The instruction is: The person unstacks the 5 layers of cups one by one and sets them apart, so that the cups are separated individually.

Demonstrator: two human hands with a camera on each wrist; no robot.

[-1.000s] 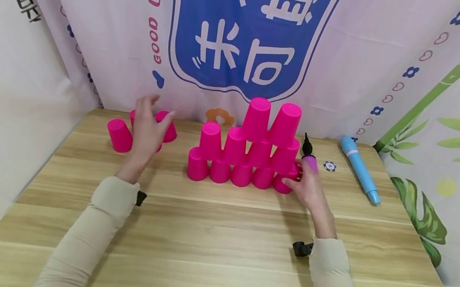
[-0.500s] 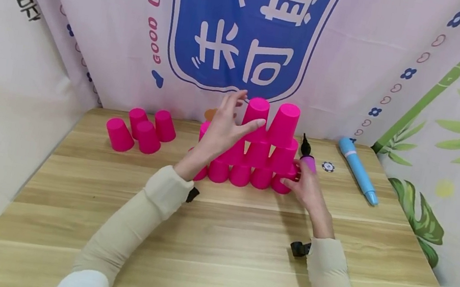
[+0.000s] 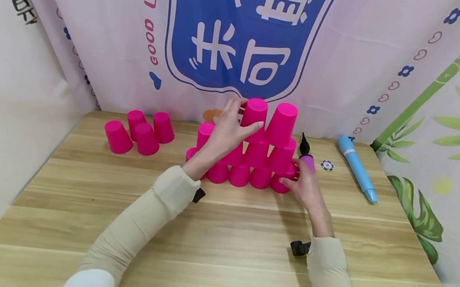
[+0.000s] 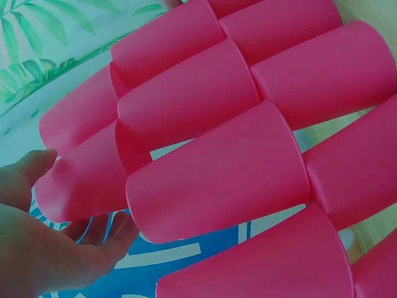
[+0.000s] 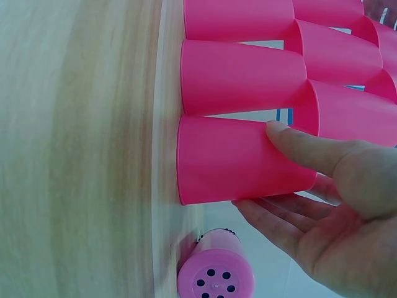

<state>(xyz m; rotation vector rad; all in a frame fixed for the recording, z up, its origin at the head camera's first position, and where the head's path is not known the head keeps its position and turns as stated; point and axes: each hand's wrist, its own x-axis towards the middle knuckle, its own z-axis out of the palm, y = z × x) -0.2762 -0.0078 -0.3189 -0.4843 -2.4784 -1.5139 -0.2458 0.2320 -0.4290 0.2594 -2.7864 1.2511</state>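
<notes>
Top cup [image 3: 255,112] against left hand [image 3: 228,131]

Smooth matt plastic cups [image 3: 255,112] — on a wood-grain table [image 3: 215,240], printed cloth backdrop [image 3: 97,19].

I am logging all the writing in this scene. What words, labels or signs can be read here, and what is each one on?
"GOOD LUCK": pink letters on the backdrop cloth, the last word cut off at the top.
Large white Chinese characters on the blue badge: partly cut off, not transcribed.
Black characters on the left wall sheet: too partial to read.
Pink cups: no writing.

Pink cups [image 3: 255,152] — upside down — stacked in a pyramid on the table.
</notes>
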